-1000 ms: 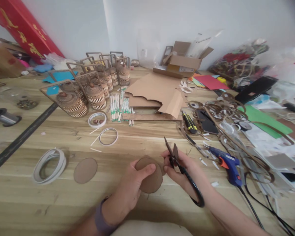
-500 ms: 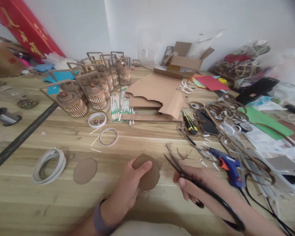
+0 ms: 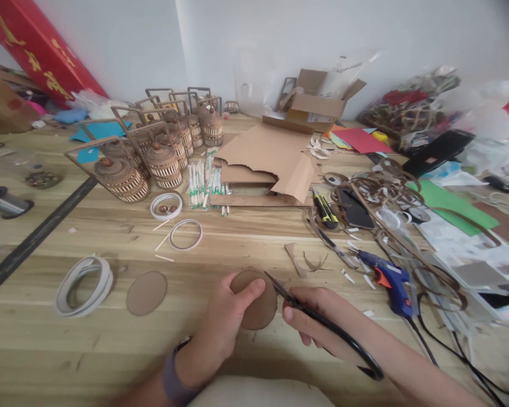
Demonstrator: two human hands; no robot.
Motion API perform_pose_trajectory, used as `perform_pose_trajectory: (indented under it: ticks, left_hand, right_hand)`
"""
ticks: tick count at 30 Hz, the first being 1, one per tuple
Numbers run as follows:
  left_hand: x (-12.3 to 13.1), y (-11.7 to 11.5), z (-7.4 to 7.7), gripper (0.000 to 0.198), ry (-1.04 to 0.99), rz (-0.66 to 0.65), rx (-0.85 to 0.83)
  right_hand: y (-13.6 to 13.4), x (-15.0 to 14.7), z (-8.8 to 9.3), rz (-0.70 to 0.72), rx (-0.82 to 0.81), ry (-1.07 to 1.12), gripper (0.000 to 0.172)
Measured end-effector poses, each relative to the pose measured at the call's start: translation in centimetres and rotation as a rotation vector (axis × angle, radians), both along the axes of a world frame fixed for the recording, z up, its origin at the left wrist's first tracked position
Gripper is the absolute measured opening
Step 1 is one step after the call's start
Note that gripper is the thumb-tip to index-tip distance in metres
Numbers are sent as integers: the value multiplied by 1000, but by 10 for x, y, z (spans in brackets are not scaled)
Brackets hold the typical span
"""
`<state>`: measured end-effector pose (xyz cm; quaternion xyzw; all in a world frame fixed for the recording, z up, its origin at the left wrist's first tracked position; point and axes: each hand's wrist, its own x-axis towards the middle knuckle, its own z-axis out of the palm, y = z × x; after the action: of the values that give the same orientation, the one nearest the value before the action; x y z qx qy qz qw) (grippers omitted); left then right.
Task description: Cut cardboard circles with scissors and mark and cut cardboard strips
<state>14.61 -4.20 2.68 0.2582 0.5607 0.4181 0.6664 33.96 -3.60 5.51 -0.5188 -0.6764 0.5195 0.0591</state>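
My left hand [image 3: 224, 316] grips a round cardboard disc [image 3: 261, 311] at its left side, the thumb lying across its face. In my right hand [image 3: 309, 316] is a pair of black-handled scissors [image 3: 339, 333]. Their blades point up and left, with the tips at the disc's upper right edge; whether they touch it I cannot tell. A second cardboard disc [image 3: 146, 294] lies flat on the table to the left of my left hand. Just beyond the scissors lie curved cardboard offcuts [image 3: 296, 261].
White tape rolls [image 3: 106, 285] stand at left. Woven lidded baskets [image 3: 163, 164] line the back left. Torn cardboard [image 3: 263, 147] lies mid-table. On the right are a blue glue gun [image 3: 385, 274] with its cable, a yellow-black utility knife [image 3: 324, 210] and tangled brown strips [image 3: 377, 181].
The scissors have moved left to the disc's edge, and their blades have come closer together. A cardboard offcut now lies beyond them. My left hand keeps its hold on the disc.
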Motion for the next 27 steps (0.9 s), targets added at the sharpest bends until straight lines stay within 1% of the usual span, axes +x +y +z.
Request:
perform_pose_trajectory:
  ticks: [4, 8, 13, 17, 21, 27]
  left_hand:
    - [1, -2, -3, 43, -40, -52, -23]
    - [2, -2, -3, 38, -76, -59, -13]
    - [2, -2, -4, 37, -88, -58, 8]
    - [2, -2, -5, 39, -95, -62, 13]
    - [2, -2, -6, 40, -106, -79, 24]
    - [1, -1, -7, 40, -67, -78, 24]
  right_hand:
    - [5, -4, -5, 17, 53, 41, 66]
    - [7, -7, -6, 35, 61, 74, 72]
    - [6, -10, -2, 43, 43, 132, 72]
    - [4, -11, 1, 33, 43, 132, 72]
    - [1, -12, 0, 5, 57, 140, 72]
    - [0, -12, -1, -13, 28, 112, 75]
